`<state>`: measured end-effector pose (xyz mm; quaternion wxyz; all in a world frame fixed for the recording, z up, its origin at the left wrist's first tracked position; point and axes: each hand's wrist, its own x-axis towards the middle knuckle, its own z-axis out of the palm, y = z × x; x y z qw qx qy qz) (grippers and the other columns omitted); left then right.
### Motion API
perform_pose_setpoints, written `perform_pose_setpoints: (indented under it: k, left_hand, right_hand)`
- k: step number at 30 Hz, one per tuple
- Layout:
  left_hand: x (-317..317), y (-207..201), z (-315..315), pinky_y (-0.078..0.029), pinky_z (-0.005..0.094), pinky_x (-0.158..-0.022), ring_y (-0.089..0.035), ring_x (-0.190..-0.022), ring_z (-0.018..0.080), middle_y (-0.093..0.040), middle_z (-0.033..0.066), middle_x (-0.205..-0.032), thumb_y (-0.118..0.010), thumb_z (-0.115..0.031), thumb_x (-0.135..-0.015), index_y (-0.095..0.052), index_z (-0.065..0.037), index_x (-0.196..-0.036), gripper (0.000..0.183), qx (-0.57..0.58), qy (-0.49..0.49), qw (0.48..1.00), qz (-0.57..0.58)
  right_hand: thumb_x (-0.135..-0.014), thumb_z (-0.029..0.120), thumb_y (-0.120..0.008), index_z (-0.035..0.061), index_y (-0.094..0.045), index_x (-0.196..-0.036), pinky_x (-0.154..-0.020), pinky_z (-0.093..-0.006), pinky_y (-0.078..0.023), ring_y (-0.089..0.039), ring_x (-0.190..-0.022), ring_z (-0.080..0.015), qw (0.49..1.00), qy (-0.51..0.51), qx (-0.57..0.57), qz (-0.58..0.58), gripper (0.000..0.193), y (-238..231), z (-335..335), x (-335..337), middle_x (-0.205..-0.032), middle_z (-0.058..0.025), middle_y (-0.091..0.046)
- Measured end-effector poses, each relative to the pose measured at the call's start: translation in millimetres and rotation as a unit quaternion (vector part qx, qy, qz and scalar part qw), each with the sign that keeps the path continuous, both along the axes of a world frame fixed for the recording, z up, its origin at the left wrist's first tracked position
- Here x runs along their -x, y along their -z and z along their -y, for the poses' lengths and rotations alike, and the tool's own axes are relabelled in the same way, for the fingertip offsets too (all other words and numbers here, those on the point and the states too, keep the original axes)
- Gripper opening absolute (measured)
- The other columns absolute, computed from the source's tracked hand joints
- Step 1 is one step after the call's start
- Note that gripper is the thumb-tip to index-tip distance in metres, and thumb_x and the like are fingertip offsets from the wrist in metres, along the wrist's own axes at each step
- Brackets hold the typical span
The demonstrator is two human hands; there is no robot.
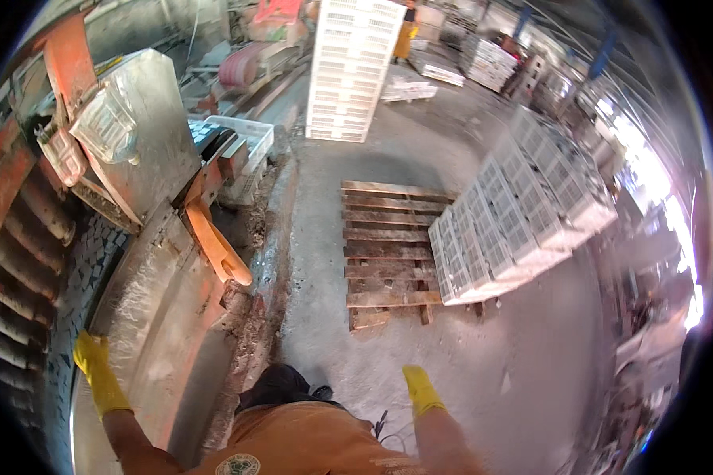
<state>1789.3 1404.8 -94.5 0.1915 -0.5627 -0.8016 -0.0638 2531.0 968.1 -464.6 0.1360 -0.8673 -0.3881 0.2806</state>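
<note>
My left hand [97, 366], in a yellow rubber glove, is at the metal edge [107, 317] of a long machine beside me. Just past it lies a belt [87, 257] covered with small bluish-grey tile-like pieces. The left fingers are small and bunched in the view, so their grip does not show clearly. My right hand [422, 389], also in a yellow glove, hangs over the concrete floor on my right. Its fingers look stretched forward, and nothing shows in them.
Ahead on the right, a wooden pallet [388, 298] bears stacked white crates [515, 210]. Another tall white crate stack [352, 71] stands farther off. An orange bar [214, 245] juts from the machine near a white crate [260, 138]. Another person [406, 36] stands far back.
</note>
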Motion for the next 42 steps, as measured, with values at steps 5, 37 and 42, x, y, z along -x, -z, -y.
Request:
perform_pose_setpoints:
  k: [5,37,42]
  left_hand:
    - [-50,-53,7,-0.058,0.0482,-0.086,-0.073,-0.1,0.0368,-0.076,0.018,-0.108,-0.094,-0.029,-0.062,-0.068,-0.005,-0.107,0.057,0.1,-0.022,0.995,-0.019]
    - [-364,212,-125,-0.049,0.0449,-0.105,-0.063,-0.12,0.0388,-0.065,0.0246,-0.131,-0.077,-0.033,-0.085,-0.057,-0.001,-0.14,0.066,0.138,-0.372,0.873,0.284]
    - [-522,190,-319,-0.049,0.0456,-0.106,-0.063,-0.121,0.0436,-0.068,0.0262,-0.127,-0.078,-0.033,-0.085,-0.063,0.001,-0.134,0.062,0.062,-0.065,0.939,0.333]
  right_hand:
    - [-0.101,0.039,-0.063,0.0011,-0.064,-0.136,-0.106,-0.042,-0.049,-0.061,-0.127,-0.0277,0.93,0.232,-0.151,-0.243,0.052,-28,-149,-48,-0.137,-0.0169,-0.067]
    - [-0.095,0.036,-0.075,0.0038,-0.072,-0.123,-0.08,-0.0365,-0.054,-0.068,-0.088,-0.0216,0.916,-0.154,0.108,-0.355,0.043,-58,-827,-222,-0.101,-0.0095,-0.074]
    - [-0.097,0.033,-0.072,0.0084,-0.073,-0.122,-0.086,-0.044,-0.053,-0.07,-0.105,-0.0277,0.91,-0.108,0.171,-0.362,0.035,-82,-936,-309,-0.113,-0.0145,-0.075]
